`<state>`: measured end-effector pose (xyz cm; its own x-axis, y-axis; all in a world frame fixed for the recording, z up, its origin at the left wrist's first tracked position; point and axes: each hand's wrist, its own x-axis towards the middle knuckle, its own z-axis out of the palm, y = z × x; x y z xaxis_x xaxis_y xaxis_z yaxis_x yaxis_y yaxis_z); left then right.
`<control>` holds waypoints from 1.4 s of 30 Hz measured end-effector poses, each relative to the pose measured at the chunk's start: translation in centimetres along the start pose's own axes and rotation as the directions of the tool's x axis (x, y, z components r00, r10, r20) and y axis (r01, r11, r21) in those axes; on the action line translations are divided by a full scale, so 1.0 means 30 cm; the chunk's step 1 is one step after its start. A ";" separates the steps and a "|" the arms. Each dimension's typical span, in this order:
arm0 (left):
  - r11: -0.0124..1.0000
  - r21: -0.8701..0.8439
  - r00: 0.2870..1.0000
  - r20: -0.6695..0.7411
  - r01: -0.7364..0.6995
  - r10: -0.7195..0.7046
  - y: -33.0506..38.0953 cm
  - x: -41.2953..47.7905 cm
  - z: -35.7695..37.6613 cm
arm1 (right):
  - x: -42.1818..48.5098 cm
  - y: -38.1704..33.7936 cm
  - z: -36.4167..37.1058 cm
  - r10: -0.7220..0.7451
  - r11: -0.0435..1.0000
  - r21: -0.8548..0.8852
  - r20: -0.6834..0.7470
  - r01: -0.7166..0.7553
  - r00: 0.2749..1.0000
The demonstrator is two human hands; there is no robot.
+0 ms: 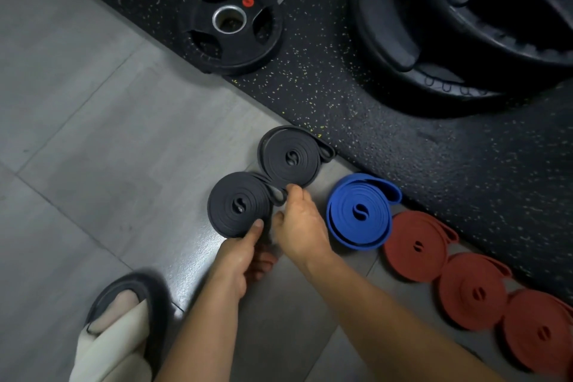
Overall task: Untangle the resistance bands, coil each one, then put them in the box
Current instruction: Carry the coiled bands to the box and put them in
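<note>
I see my left hand (240,257) gripping the near black coil (239,204) at its edge, while my right hand (299,226) pinches that coil's loose end. A second black coil (290,161), a blue coil (359,211) and three red coils (415,246) lie on the floor (93,133). No box shows.

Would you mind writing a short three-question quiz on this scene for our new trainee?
1. How many coiled bands lie on the floor, by colour?
2. True or false: the box is in view.
3. What is the right hand doing?

Key:
1. Six: two dark grey, near and far; one blue; three red.
2. False.
3. Pinching the near dark grey coil's loose end, while the left hand holds its edge.
</note>
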<state>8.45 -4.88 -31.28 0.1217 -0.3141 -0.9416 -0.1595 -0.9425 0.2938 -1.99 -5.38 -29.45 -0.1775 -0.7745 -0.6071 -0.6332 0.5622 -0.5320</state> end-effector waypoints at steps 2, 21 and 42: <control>1.000 0.006 1.000 0.026 -0.007 0.007 0.004 -0.014 0.009 | -0.013 0.005 0.008 -0.010 1.000 -0.006 0.002 0.010 1.000; 0.572 0.544 0.744 0.156 -0.614 0.650 -0.015 -0.103 0.292 | -0.045 0.287 -0.455 -0.036 0.946 -0.324 -0.020 0.027 0.999; 0.054 0.824 0.671 0.419 -0.564 0.611 0.034 -0.023 0.495 | 0.068 0.440 -0.366 -0.032 0.939 -0.344 -0.165 -0.027 0.986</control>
<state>-6.36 -3.92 -32.77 -0.4266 -0.7391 -0.5213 -0.8844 0.2203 0.4114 -18.97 -2.74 -31.23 -0.2791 -0.8296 -0.4836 -0.8486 0.4487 -0.2801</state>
